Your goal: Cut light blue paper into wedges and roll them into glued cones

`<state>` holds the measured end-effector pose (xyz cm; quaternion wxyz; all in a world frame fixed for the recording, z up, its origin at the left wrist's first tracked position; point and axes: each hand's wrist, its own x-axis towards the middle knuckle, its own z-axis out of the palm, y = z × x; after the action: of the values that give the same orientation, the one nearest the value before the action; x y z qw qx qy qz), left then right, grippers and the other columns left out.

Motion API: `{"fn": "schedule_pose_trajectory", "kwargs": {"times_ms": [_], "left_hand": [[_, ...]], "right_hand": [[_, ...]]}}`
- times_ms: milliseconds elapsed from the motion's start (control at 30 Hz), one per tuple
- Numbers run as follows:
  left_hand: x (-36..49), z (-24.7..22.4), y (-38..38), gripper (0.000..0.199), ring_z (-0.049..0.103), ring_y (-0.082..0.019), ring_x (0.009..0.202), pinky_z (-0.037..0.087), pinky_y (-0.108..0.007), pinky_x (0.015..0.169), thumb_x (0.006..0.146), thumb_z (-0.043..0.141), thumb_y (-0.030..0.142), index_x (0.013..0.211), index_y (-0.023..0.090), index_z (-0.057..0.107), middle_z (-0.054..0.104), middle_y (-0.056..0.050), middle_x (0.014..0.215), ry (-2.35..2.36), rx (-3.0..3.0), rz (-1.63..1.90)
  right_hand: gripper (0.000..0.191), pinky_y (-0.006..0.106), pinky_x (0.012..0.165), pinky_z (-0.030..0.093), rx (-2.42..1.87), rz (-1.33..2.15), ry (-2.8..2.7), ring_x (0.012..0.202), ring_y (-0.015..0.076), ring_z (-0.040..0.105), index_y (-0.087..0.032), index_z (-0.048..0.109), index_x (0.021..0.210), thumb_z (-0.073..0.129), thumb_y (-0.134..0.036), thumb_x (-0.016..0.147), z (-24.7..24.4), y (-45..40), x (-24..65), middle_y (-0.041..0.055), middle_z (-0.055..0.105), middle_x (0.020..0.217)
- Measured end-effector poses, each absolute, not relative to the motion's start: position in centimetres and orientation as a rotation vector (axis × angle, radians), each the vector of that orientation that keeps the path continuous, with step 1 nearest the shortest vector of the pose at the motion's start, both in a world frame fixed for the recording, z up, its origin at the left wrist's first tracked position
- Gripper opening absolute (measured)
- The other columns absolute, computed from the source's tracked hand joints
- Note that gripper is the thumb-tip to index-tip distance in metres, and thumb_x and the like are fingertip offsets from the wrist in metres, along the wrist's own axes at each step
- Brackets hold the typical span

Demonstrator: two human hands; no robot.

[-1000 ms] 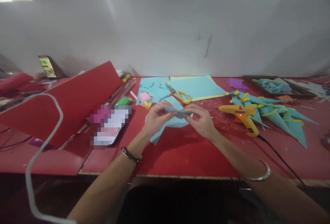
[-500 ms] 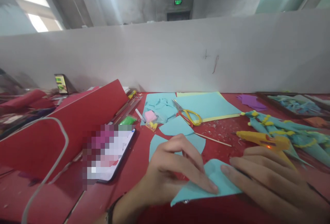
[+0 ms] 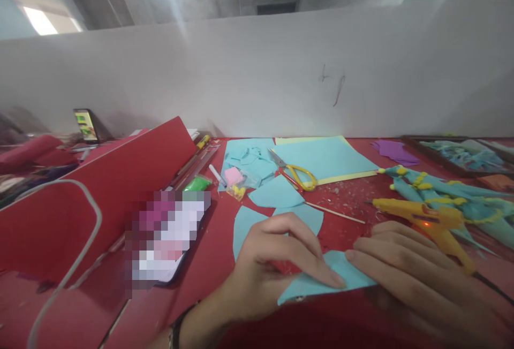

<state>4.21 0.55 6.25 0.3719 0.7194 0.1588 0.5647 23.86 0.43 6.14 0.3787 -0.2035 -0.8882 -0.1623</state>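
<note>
A light blue paper piece [image 3: 309,287] is held low at the centre right, its straight edge towards me. My left hand [image 3: 277,263] has it between thumb and fingers, the index fingertip pressed on its face. My right hand [image 3: 413,279] grips the other end, fingers lying over it and the thumb hidden. Beyond the hands lie blue curved paper pieces [image 3: 277,192] and a thin wooden stick [image 3: 335,213]. A yellow glue gun [image 3: 417,213] with a lit orange light lies just past my right hand.
Yellow-handled scissors [image 3: 299,175] rest on blue sheets [image 3: 333,159]. A phone [image 3: 176,252] and a red board [image 3: 132,161] are at left. Blue-yellow crafted pieces [image 3: 445,194], purple paper [image 3: 395,152] and a tray [image 3: 425,164] stand at right. A white cable [image 3: 98,220] curves at far left.
The blue paper has tilted flatter, showing less of its face, and both hands have shifted slightly right with it. The whole view has shifted slightly.
</note>
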Motion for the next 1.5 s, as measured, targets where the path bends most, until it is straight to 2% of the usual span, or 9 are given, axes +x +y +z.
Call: {"fn": "schedule_pose_trajectory", "kwargs": {"times_ms": [167, 300, 367, 467, 533, 667, 767, 967, 1500], "left_hand": [[4.6, 6.8, 0.7, 0.009, 0.050, -0.010, 0.055, 0.042, -0.023, 0.051, 0.074, 0.065, 0.030, 0.072, 0.026, 0.072, 0.056, -0.002, 0.062, 0.458, 1.805, 1.418], [4.7, 6.6, 1.3, 0.017, 0.049, -0.011, 0.053, 0.041, -0.023, 0.050, 0.075, 0.062, 0.034, 0.066, 0.021, 0.069, 0.057, -0.002, 0.059, 0.548, 1.815, 1.380], [4.7, 6.0, 1.7, 0.023, 0.049, -0.011, 0.054, 0.040, -0.023, 0.050, 0.075, 0.061, 0.037, 0.061, 0.019, 0.065, 0.056, -0.002, 0.057, 0.599, 1.796, 1.341], [4.6, 4.7, 2.2, 0.031, 0.045, -0.010, 0.054, 0.037, -0.022, 0.049, 0.076, 0.058, 0.042, 0.059, 0.017, 0.059, 0.053, 0.000, 0.057, 0.707, 1.662, 1.260], [4.6, 3.7, 2.3, 0.033, 0.043, -0.010, 0.054, 0.035, -0.022, 0.049, 0.076, 0.056, 0.046, 0.063, 0.016, 0.059, 0.051, 0.000, 0.058, 0.755, 1.573, 1.175], [4.9, 2.4, 2.1, 0.035, 0.040, -0.010, 0.055, 0.034, -0.022, 0.051, 0.076, 0.054, 0.047, 0.064, 0.015, 0.058, 0.046, 0.002, 0.057, 0.819, 1.559, 1.017], [5.2, 2.2, 2.0, 0.039, 0.035, -0.009, 0.055, 0.030, -0.022, 0.050, 0.075, 0.054, 0.048, 0.056, 0.015, 0.050, 0.038, 0.003, 0.054, 0.884, 1.591, 0.977], [5.3, 2.2, 2.2, 0.041, 0.031, -0.009, 0.055, 0.027, -0.023, 0.050, 0.076, 0.053, 0.044, 0.051, 0.017, 0.036, 0.032, 0.004, 0.054, 0.943, 1.638, 0.933], [5.4, 2.1, 2.1, 0.028, 0.037, -0.011, 0.061, 0.033, -0.024, 0.058, 0.075, 0.052, 0.037, 0.058, 0.015, 0.049, 0.043, 0.001, 0.061, 0.962, 1.665, 0.823]], "right_hand": [[0.020, 0.029, 0.054, 0.046, -0.475, -0.365, -2.228, 0.051, 0.0141, 0.057, -0.026, 0.055, 0.089, 0.043, -0.013, 0.080, 6.3, 0.8, 22.8, -0.0006, 0.063, 0.058], [0.019, 0.026, 0.048, 0.042, -0.528, -0.095, -2.159, 0.047, 0.0130, 0.052, -0.026, 0.052, 0.082, 0.043, -0.010, 0.077, 5.1, 0.9, 22.1, -0.0022, 0.057, 0.054], [0.016, 0.025, 0.048, 0.041, -0.580, 0.186, -2.156, 0.047, 0.0128, 0.052, -0.025, 0.053, 0.075, 0.041, -0.018, 0.083, 4.6, 0.9, 22.0, -0.0019, 0.054, 0.052], [0.036, 0.024, 0.048, 0.042, -0.618, 0.678, -2.135, 0.047, 0.0120, 0.052, -0.024, 0.053, 0.067, 0.033, -0.044, 0.088, 4.4, 1.2, 22.2, -0.0006, 0.053, 0.052], [0.040, 0.023, 0.047, 0.042, -0.699, 0.833, -2.014, 0.049, 0.0116, 0.052, -0.023, 0.053, 0.067, 0.034, -0.052, 0.086, 4.4, 1.6, 22.1, -0.0003, 0.054, 0.055], [0.017, 0.020, 0.048, 0.043, -0.906, 0.880, -1.737, 0.054, 0.0101, 0.051, -0.021, 0.053, 0.076, 0.055, -0.038, 0.078, 3.7, 2.4, 21.3, -0.0017, 0.053, 0.063], [0.011, 0.020, 0.053, 0.045, -0.922, 0.969, -1.711, 0.059, 0.0101, 0.052, -0.021, 0.054, 0.079, 0.059, -0.030, 0.075, 3.1, 2.5, 20.7, -0.0013, 0.055, 0.068], [0.008, 0.020, 0.052, 0.045, -0.923, 0.985, -1.693, 0.058, 0.0102, 0.053, -0.020, 0.055, 0.072, 0.060, -0.026, 0.072, 3.1, 2.4, 20.7, -0.0020, 0.057, 0.065], [0.008, 0.021, 0.059, 0.047, -0.959, 0.916, -1.686, 0.063, 0.0103, 0.057, -0.020, 0.060, 0.071, 0.056, -0.024, 0.077, 3.2, 2.7, 21.1, -0.0015, 0.061, 0.066]]}}
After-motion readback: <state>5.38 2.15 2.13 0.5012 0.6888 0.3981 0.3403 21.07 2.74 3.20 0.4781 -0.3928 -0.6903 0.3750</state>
